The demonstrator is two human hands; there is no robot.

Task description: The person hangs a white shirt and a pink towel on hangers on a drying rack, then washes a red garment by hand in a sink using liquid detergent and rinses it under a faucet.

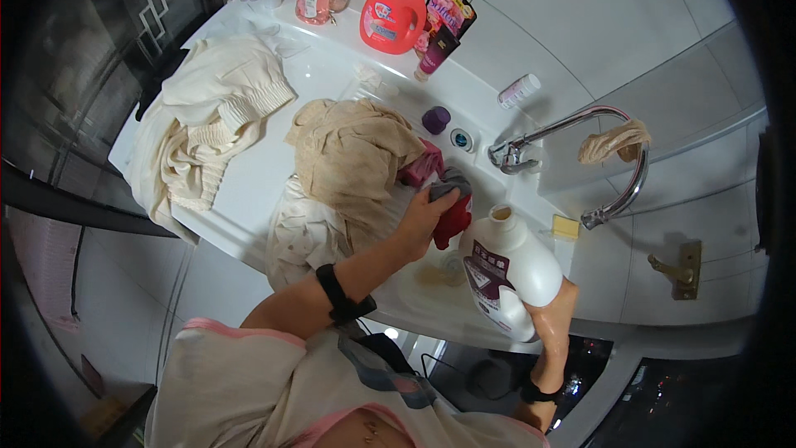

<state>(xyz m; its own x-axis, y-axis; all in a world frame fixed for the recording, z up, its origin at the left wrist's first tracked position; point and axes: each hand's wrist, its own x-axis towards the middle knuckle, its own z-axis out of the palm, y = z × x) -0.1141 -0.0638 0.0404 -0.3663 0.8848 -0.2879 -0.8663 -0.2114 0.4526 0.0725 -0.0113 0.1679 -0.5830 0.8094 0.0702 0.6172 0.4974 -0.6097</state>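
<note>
My left hand [424,222] is closed on a bunched grey and red cloth [453,217] above the sink basin [410,290]. A pink cloth [424,164] lies just beyond it, against a beige garment [352,149]. In my right hand [554,314] is a large white jug [524,261] with a dark purple label, gripped low on its right side. The jug's mouth is uncapped and faces up and away, close to the red part of the cloth. No liquid can be seen leaving it. A purple cap [436,119] sits on the sink's back ledge.
A chrome faucet [572,129] arches at the right, with a tan cloth on its spout. White clothes [207,108] cover the left counter; a pale garment [303,228] hangs over the front edge. A red jug [393,15] and several bottles line the back. Yellow soap [565,226] rests at right.
</note>
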